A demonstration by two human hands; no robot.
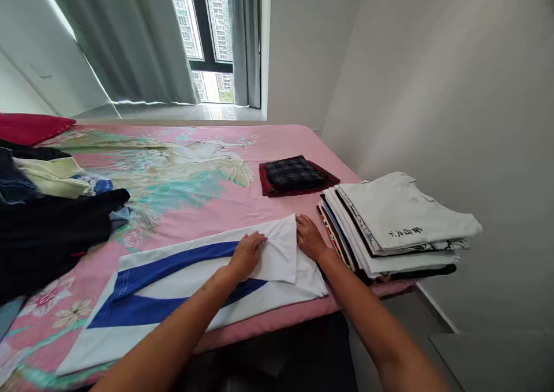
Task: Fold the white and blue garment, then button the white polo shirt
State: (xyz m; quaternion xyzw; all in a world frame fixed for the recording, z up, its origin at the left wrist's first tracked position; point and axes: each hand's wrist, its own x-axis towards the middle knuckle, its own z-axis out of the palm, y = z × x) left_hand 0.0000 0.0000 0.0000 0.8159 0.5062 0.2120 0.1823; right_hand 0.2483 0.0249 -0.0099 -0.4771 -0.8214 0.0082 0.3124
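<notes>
Both hands lie flat, fingers together, gripping nothing: the left hand [247,254] presses a folded flap of a white garment with blue stripes [182,282], and the right hand [309,237] rests on the flap's edge at its 3 o'clock. The garment lies along the near edge of a pink floral bedspread [242,201]. A stack of folded shirts [398,224] sits at 3 o'clock, a folded plaid cloth [294,175] at 12 o'clock, loose dark clothes [47,230] at 9 o'clock. Beyond (far side), grey curtains [130,40] frame a window [212,28].
</notes>
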